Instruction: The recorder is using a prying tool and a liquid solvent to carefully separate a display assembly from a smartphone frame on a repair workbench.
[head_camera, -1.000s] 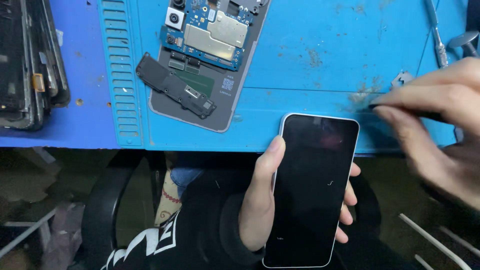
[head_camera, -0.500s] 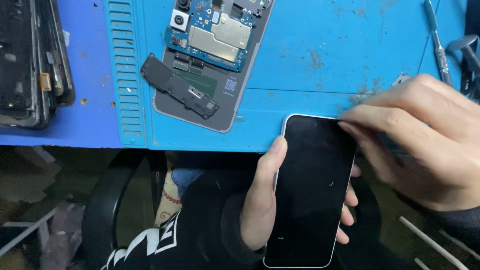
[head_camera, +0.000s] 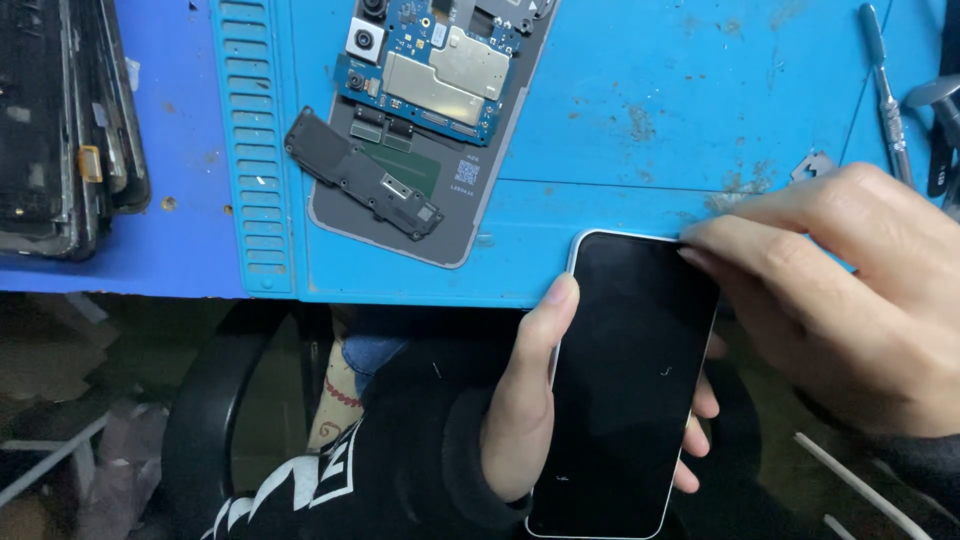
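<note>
From above, the bright blue rubbery work mat (head_camera: 620, 130) covers the bench, its face scuffed and speckled with grey dust and smears; a row of moulded slots runs down its left part, and thin raised lines divide the rest into panels. Its near edge ends at a drop, and below it the space is dim, with a dark rounded chair arm (head_camera: 215, 420) and a black printed sleeve showing over the lap. On the mat lies an opened grey phone chassis (head_camera: 420, 130), tilted, with a blue circuit board, silvery metal shields and small camera modules bared, and a black oblong plastic cover resting aslant over its lower left part. At the far left a stack of dark, worn phone frames and screens (head_camera: 65, 130) sits on the mat. At the upper right a slim metal prying tool (head_camera: 885, 85) lies on the mat. The smooth black-screened phone with a pale rounded rim (head_camera: 630, 380) hangs over the mat's near edge, its top corner just above the mat. The left hand (head_camera: 530, 400) grips it from beneath, thumb along the left rim and fingertips curling round the right rim. The right hand (head_camera: 850, 300) is bunched, its fingertips touching the phone's top right corner; whether they pinch anything there I cannot tell.
</note>
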